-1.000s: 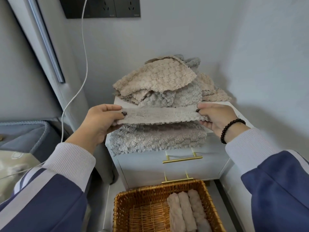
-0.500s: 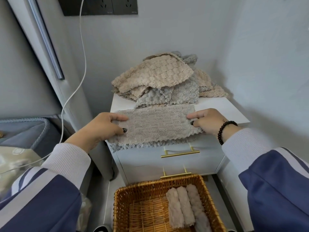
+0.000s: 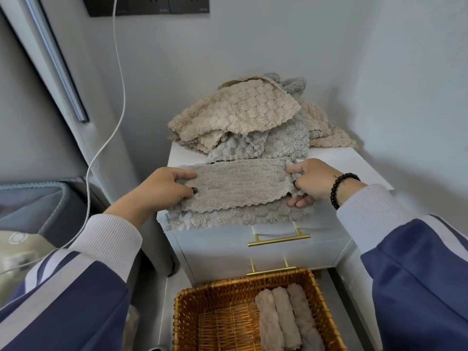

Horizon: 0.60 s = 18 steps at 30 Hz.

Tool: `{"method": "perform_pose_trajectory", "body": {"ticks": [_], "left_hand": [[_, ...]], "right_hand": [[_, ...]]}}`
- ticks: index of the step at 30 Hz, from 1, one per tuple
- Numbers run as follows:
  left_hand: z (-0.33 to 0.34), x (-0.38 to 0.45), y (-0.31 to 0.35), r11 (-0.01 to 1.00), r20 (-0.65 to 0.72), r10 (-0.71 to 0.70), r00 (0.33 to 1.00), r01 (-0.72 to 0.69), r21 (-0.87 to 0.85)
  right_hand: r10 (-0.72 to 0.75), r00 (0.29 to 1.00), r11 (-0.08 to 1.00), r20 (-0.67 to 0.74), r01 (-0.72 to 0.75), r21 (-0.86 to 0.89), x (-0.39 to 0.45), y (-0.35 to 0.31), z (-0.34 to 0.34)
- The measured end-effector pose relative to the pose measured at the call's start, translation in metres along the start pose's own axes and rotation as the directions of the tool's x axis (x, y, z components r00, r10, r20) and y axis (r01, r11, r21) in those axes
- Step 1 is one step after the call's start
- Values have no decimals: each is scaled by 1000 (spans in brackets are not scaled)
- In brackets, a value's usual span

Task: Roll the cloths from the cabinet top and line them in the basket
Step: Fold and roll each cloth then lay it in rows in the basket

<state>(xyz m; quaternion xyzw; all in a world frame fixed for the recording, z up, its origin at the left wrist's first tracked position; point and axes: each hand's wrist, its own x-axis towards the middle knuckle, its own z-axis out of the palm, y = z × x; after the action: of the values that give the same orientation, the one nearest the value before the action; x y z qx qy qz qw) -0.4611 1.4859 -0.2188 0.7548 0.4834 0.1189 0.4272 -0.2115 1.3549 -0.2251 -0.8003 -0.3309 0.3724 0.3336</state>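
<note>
Two hands work at the front edge of a white two-drawer cabinet (image 3: 349,171) with brass bar handles, which stands in a corner of pale grey walls. On the floor just in front of it sits a golden-brown woven wicker basket (image 3: 210,295); three beige cloth rolls (image 3: 283,320) lie side by side along its right side, touching one another. At the back of the cabinet top rests a loose heap of beige and grey waffle-textured cloths (image 3: 243,115).

Nearer the front lies the folded grey-beige fleecy cloth (image 3: 235,183), spread flat across the cabinet top, its lower layer overhanging the front edge just above the upper drawer. The left hand (image 3: 162,191) pinches the cloth's left end, thumb on top and fingers beneath. The right hand (image 3: 309,183) grips the right end, with its fingers curled round a bunched bit of the fabric; how many layers it has hold of is hard to tell from this angle. The upper layer is pulled fairly taut between them.

A string of dark beads, a bracelet (image 3: 339,188), circles the right wrist above a white ribbed cuff and blue sleeve. A thin white cable (image 3: 119,79) hangs down the wall from a dark socket panel (image 3: 149,5) at the upper left.
</note>
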Motion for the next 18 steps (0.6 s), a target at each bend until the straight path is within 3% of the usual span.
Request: {"method": "perform_pose_trajectory", "body": {"ticks": [12, 18], "left_hand": [[-8, 8, 4, 996, -52, 6, 999, -10, -84], [-14, -2, 0, 991, 11, -13, 1000, 14, -135]], "right_hand": [[-66, 995, 988, -73, 76, 135, 13, -4, -5], [-143, 986, 990, -87, 142, -13, -9, -10, -9]]}}
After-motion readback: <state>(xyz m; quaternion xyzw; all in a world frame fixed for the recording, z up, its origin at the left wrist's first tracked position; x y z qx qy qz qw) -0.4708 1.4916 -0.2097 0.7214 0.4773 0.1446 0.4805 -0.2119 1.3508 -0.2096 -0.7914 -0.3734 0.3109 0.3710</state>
